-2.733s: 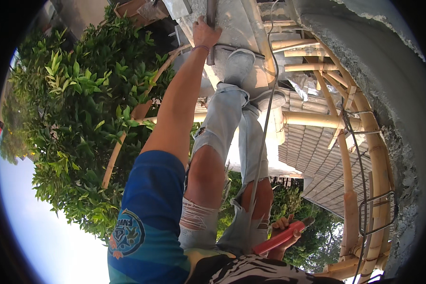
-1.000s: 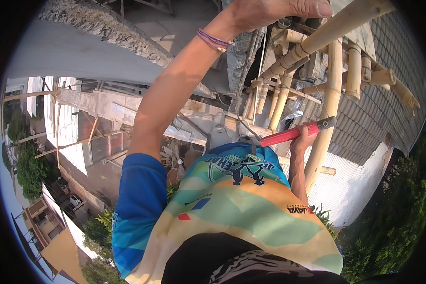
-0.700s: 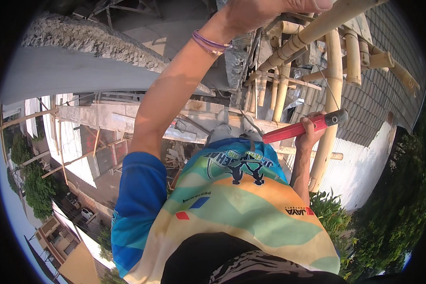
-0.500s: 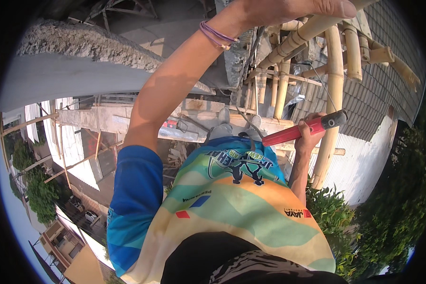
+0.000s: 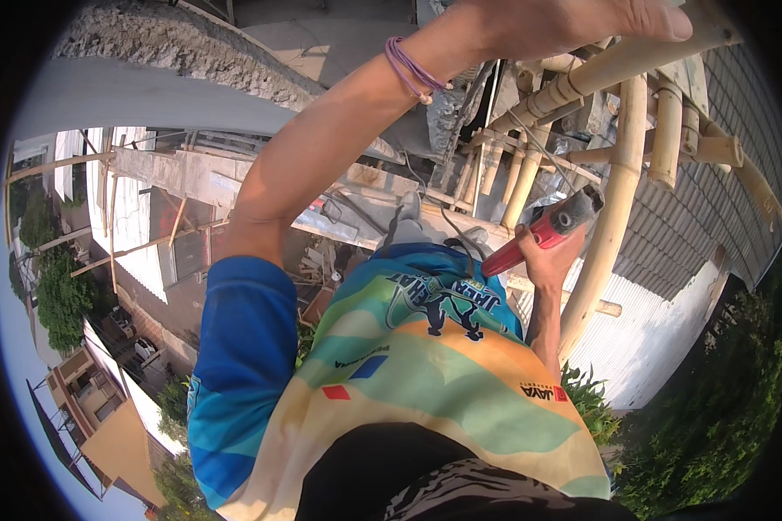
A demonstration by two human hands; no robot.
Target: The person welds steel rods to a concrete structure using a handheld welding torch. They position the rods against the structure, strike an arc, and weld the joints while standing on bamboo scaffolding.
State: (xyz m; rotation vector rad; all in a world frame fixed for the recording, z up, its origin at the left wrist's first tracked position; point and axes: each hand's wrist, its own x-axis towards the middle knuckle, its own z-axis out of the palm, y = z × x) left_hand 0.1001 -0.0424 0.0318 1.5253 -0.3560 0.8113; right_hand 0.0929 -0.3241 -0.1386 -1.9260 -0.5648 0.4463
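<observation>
My left hand point(image 5: 565, 26) reaches up across the view and grips a slanting bamboo pole point(image 5: 595, 76), its thumb lying along the pole; the other fingers are mostly hidden. My right hand point(image 5: 551, 259) is wrapped round a red power tool point(image 5: 504, 258) with a dark grey head. The tool is tilted, its head pointing up and to the right, near an upright bamboo pole point(image 5: 621, 195). A dark cord point(image 5: 443, 208) runs by my waist toward the tool's lower end; where it joins is hidden.
Below my feet point(image 5: 408, 208) are narrow planks point(image 5: 369, 178) high above the ground. Rough broken concrete point(image 5: 182, 52) edges a grey slab at upper left. More bamboo scaffolding point(image 5: 665, 130) and a tiled roof point(image 5: 678, 230) lie right. Another red object point(image 5: 317, 207) rests on the planks.
My right hand has drawn the tool left and turned its head more upward and toward me. The left hand stays on the bamboo pole while the whole view has shifted slightly.
</observation>
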